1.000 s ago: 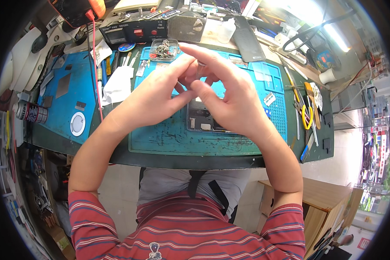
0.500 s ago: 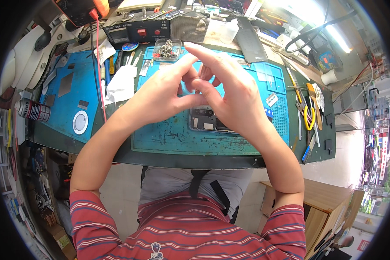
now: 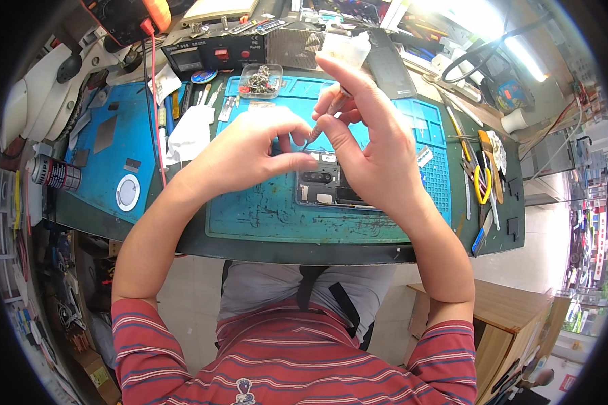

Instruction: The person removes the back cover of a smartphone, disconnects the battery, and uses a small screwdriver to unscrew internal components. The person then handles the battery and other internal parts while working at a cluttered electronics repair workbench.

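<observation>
Clear parts tray [image 3: 259, 79], yellow-handled cutters [image 3: 480, 183]

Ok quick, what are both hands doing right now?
Left hand: pinched shut at the screwdriver tip; what it pinches cannot be told.
Right hand: closed, holding the screwdriver.

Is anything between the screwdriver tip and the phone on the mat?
Nothing visible. The right hand holds the screwdriver, its tip just above the phone; the left hand pinches beside it, not under it.
</observation>
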`<state>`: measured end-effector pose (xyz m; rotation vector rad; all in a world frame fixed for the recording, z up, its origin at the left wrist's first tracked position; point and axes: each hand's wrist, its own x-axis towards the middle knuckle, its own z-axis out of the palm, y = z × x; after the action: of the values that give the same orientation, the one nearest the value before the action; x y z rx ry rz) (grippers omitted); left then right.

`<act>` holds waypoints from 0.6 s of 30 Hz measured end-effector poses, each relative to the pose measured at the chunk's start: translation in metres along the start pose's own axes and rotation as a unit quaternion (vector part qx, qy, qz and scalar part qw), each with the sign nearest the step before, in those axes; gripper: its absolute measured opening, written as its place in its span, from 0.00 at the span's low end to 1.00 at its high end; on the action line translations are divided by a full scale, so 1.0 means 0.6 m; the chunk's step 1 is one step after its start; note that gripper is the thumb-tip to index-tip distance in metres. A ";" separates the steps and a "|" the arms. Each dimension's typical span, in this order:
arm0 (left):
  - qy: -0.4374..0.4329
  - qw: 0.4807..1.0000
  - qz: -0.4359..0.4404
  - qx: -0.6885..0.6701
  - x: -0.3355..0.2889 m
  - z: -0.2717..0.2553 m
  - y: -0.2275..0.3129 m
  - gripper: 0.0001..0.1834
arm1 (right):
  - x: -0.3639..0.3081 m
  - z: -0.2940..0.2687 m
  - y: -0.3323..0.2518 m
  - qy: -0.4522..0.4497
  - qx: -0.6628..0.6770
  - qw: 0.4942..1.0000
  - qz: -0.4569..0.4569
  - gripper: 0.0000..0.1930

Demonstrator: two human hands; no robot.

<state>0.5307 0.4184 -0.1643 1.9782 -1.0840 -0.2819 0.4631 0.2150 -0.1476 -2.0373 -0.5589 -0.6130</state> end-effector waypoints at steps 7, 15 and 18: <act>0.016 0.999 0.019 0.023 -0.007 0.000 -0.019 0.08 | -0.015 -0.008 0.002 0.009 0.019 0.999 0.041 0.32; 0.018 1.000 -0.004 0.007 -0.010 0.002 -0.022 0.08 | -0.020 0.006 0.017 -0.006 0.004 1.000 0.016 0.32; 0.011 1.000 -0.009 0.007 -0.011 0.002 -0.019 0.09 | -0.020 0.006 0.016 -0.005 0.002 1.000 0.017 0.32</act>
<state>0.5328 0.4262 -0.1751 2.0004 -1.0578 -0.2628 0.4604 0.2115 -0.1628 -2.0431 -0.5284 -0.5815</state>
